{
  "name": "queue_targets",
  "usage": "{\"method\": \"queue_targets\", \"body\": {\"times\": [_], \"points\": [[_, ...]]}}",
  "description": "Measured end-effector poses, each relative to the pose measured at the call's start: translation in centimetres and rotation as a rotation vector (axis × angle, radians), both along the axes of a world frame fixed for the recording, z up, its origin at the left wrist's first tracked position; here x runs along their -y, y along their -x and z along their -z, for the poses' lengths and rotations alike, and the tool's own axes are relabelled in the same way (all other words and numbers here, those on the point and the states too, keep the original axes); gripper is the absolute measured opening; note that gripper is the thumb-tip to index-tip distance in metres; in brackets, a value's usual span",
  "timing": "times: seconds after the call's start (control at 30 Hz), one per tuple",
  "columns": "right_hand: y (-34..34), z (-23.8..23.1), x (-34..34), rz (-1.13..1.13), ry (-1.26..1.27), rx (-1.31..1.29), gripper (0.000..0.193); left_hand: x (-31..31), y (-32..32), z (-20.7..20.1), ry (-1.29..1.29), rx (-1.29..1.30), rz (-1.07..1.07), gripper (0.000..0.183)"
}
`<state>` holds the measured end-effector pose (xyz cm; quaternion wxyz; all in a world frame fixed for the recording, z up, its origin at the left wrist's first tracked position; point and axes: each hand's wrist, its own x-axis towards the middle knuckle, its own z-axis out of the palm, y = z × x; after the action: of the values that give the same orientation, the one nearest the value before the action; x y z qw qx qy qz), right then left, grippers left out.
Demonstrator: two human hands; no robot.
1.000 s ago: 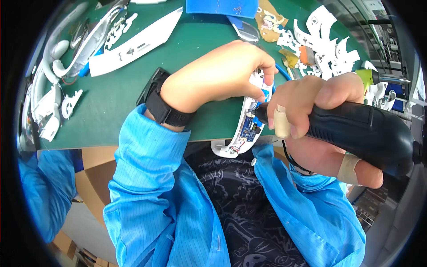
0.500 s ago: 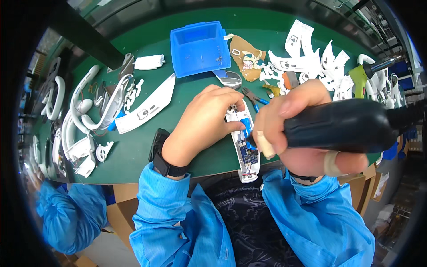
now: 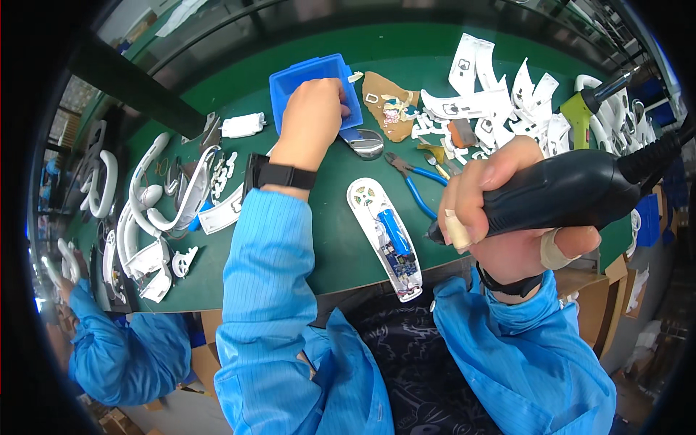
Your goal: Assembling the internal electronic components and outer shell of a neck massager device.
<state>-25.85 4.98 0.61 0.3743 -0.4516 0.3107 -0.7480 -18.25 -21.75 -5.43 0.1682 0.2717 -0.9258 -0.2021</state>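
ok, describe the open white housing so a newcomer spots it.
Find the green bench, then the blue-handled pliers on it. Left of them, toward the near edge, lies a long, rounded white housing. Unlike the other white parts, it shows a blue cylinder and a circuit board inside.

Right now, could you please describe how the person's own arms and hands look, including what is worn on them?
The left hand and right hand are ungloved. Tan wraps circle two digits of the right one. A wide black strap crosses the left wrist; a black band circles the right. Both sleeves are bright blue.
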Motion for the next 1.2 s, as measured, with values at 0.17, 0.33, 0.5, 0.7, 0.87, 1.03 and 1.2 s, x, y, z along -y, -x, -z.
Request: {"method": "queue_targets", "body": {"times": [0.17,0.33,0.5,0.7,0.87,1.03,1.2], "points": [[-0.1,0.1,-0.5,0.018,-0.005,-0.010,0.088,1.5,1.0,0.3,-0.117,0.207,0.030,0.006],[0.6,0.0,-0.8,0.027,-0.015,-0.005,0.089,1.5,0.5,0.0,0.014,0.099,0.056,0.007],[0.8,0.4,-0.4,0.021,0.017,0.004,0.090,1.3,-0.4,-1.5,0.053,-0.060,0.043,0.013],[0.7,0.5,0.0,-0.019,0.043,0.018,0.089,1.3,-1.7,-1.6,0.027,-0.224,0.102,0.012],[0.8,0.3,0.2,-0.030,0.047,-0.012,0.089,0.7,-2.2,-1.8,-0.079,-0.283,0.040,0.011],[0.8,0.6,0.5,-0.040,0.084,-0.030,0.090,-1.1,-4.2,-2.5,-0.431,-0.477,0.082,0.010],[1.2,-0.2,1.1,-0.062,0.053,-0.028,0.092,-5.2,-6.2,-1.6,-0.656,-0.487,0.237,0.014]]}}
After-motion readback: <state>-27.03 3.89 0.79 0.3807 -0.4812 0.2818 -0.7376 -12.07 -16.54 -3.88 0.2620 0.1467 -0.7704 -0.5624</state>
